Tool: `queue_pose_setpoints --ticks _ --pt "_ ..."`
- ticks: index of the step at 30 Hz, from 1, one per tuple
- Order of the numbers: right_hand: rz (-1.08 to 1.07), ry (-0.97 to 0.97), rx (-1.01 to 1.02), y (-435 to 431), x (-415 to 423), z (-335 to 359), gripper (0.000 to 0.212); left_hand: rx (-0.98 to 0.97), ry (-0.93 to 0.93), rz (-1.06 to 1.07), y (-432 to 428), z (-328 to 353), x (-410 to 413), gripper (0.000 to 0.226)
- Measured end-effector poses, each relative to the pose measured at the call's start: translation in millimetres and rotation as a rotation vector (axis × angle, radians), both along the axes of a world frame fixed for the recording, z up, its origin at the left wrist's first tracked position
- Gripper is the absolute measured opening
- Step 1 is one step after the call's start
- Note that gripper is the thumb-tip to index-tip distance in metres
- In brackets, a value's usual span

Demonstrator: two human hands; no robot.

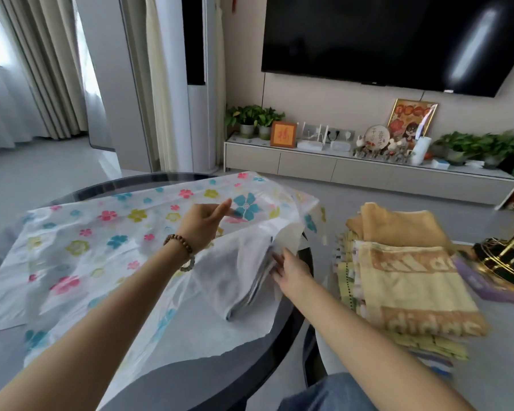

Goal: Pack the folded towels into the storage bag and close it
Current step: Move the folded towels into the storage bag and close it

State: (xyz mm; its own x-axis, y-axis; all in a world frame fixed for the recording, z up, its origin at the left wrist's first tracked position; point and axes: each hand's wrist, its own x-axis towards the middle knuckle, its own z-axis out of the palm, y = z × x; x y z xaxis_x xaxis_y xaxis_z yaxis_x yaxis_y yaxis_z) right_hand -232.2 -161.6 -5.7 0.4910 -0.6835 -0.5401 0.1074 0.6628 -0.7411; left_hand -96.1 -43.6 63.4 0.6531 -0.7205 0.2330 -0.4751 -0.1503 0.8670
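On the round dark glass desk (214,378): a translucent white plastic storage bag (80,232) printed with pink, blue and yellow flowers, spread across most of the top, mouth turned toward the right edge. Left hand (204,222), with a brown wooden bead bracelet (180,243) at the wrist, pinching the upper layer of the bag near the mouth and holding it lifted clear of the lower layer. Right hand (293,272) at the opening, fingers straight and close together, pressed against the end of a folded pale grey towel (244,277). Lying inside the bag just behind the mouth, dimly seen through the plastic, resting on the lower layer, its layered edge facing the right hand. Off to the right, on a separate light surface beside the desk and apart from the bag: a stack of folded orange and yellow towels (407,280), topmost one banded with large pale lettering, a plain orange one bunched behind it, pale yellow-green ones underneath. Just beyond the stack, at the far right edge, a black and gold object on a flat purple box, too cut off to identify. Behind, along the wall: a large dark flat television (383,37) above a long low grey cabinet (353,170) carrying small green potted plants (254,118), frames and ornaments.
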Motion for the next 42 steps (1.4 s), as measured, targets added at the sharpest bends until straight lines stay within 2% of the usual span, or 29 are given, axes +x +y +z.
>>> queue_pose_setpoints --ticks 2,4,5,7,9,10,11,13,15,20,26,29,32,35,37,40,42 --pt "0.055 0.006 -0.072 14.8 1.8 -7.0 0.027 0.002 0.053 -0.020 -1.8 -5.0 -3.6 0.038" --pt "0.074 0.089 -0.267 32.0 0.1 -12.3 0.024 0.011 0.089 -0.038 -2.0 -8.3 -5.7 0.040" --pt "0.057 0.142 -0.433 40.1 -2.7 -13.9 0.025 0.013 0.101 -0.048 -1.4 -8.7 -6.2 0.041" --pt "0.083 0.240 -0.942 55.3 -12.1 -14.8 0.027 0.018 0.117 -0.069 0.3 -7.1 -6.2 0.041" --pt "0.363 0.320 -1.477 62.6 -16.8 -19.3 0.032 0.015 0.127 -0.081 1.9 -4.1 -4.1 0.042" --pt "0.589 0.393 -1.656 62.0 -15.6 -22.3 0.039 0.016 0.130 -0.080 2.8 -2.8 -2.2 0.043" --pt "0.816 0.481 -1.743 59.6 -12.5 -28.4 0.045 0.023 0.134 -0.080 4.2 -1.5 -0.3 0.042" --pt "1.124 0.594 -1.752 50.2 -3.5 -44.3 0.053 0.046 0.150 -0.092 7.3 0.9 3.8 0.042" --pt "1.213 0.633 -1.748 38.2 8.4 -59.4 0.053 0.059 0.175 -0.101 10.3 3.0 7.8 0.040" --pt "1.173 0.813 -1.702 -4.5 71.0 -72.1 0.055 0.032 0.291 -0.084 11.5 14.1 21.0 0.041" --pt "1.093 1.058 -1.564 -50.5 169.5 -72.3 0.067 -0.068 0.327 -0.086 9.8 24.2 37.6 0.040" --pt "1.067 1.119 -1.516 -59.9 201.5 -70.2 0.071 -0.084 0.341 -0.086 6.8 28.6 45.1 0.039" --pt "1.049 1.056 -1.515 -52.2 206.6 -63.8 0.066 -0.087 0.265 -0.071 0.6 29.2 47.2 0.035" --pt "1.004 0.890 -1.593 -43.2 177.4 -45.3 0.060 -0.089 0.195 -0.062 -6.9 20.5 42.1 0.034" --pt "1.063 0.759 -1.622 -40.2 139.4 -28.7 0.055 -0.077 0.171 -0.061 -11.4 11.0 34.3 0.034" --pt "1.204 0.522 -1.470 -39.3 64.7 -3.3 0.051 -0.038 0.163 -0.065 -17.0 -3.8 19.9 0.036" --pt "1.225 0.470 -1.320 -42.8 11.7 18.5 0.040 -0.001 0.140 -0.064 -20.1 -12.3 10.4 0.040"
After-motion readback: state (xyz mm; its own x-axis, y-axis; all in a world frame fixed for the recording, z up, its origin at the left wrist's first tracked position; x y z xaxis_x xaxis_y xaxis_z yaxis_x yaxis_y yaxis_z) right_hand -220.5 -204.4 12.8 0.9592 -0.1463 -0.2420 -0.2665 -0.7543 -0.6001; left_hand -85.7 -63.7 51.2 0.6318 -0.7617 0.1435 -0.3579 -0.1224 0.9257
